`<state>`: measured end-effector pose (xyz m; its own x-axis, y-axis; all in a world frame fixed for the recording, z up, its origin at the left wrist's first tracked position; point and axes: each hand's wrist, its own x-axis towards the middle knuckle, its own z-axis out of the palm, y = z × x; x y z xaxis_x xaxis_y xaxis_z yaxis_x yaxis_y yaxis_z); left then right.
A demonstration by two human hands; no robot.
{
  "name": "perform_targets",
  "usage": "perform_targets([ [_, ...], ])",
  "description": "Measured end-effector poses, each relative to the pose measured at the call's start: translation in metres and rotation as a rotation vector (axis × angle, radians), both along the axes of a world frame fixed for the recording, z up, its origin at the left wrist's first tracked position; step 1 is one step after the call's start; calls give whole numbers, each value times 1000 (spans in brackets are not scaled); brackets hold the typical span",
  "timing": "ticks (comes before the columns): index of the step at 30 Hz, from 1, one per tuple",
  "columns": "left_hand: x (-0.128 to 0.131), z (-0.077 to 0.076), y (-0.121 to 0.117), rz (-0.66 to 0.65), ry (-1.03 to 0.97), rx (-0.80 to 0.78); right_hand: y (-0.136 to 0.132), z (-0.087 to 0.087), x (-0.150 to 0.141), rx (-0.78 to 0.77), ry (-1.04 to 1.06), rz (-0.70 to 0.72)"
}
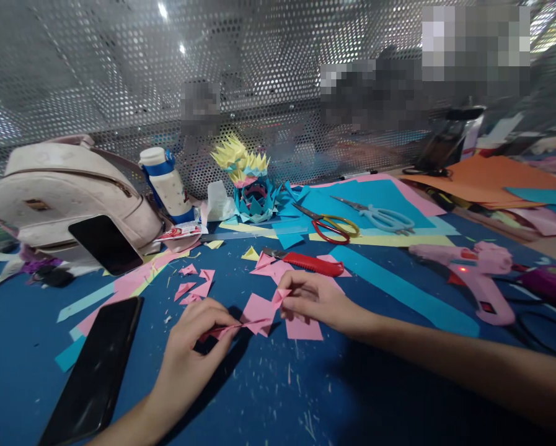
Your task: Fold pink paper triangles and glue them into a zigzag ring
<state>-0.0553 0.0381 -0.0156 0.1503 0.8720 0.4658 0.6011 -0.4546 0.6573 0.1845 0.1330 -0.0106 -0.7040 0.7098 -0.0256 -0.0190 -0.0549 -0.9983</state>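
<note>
My left hand (198,341) pinches a folded strip of pink paper (255,324) between thumb and fingers, its free end pointing right. In my right hand (315,298), thumb and fingertips are closed on a small folded pink paper piece (280,298). Pink paper squares (304,328) lie flat under and beside both hands. Left of them are small folded pink pieces (205,284). Just beyond my right hand rests a red utility knife (312,263) on more pink paper. Whether the two held pieces are joined I cannot tell.
Two scissors, red-yellow (336,229) and light blue (382,217), lie behind. A pink glue gun (477,279) with a lit light is at right. Phones (94,371), a backpack (68,192), a bottle (166,183) and a folded-paper model (254,201) stand or lie around.
</note>
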Motion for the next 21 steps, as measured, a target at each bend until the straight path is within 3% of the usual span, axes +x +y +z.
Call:
perform_targets([
  [4, 0, 0, 1, -10, -5, -2, 3, 0, 1, -265, 129, 35],
  [7, 0, 0, 0, -8, -11, -1, 5, 2, 1, -364, 153, 22],
  [21, -1, 1, 0, 8, 10, 1, 6, -1, 0, -332, 63, 38],
])
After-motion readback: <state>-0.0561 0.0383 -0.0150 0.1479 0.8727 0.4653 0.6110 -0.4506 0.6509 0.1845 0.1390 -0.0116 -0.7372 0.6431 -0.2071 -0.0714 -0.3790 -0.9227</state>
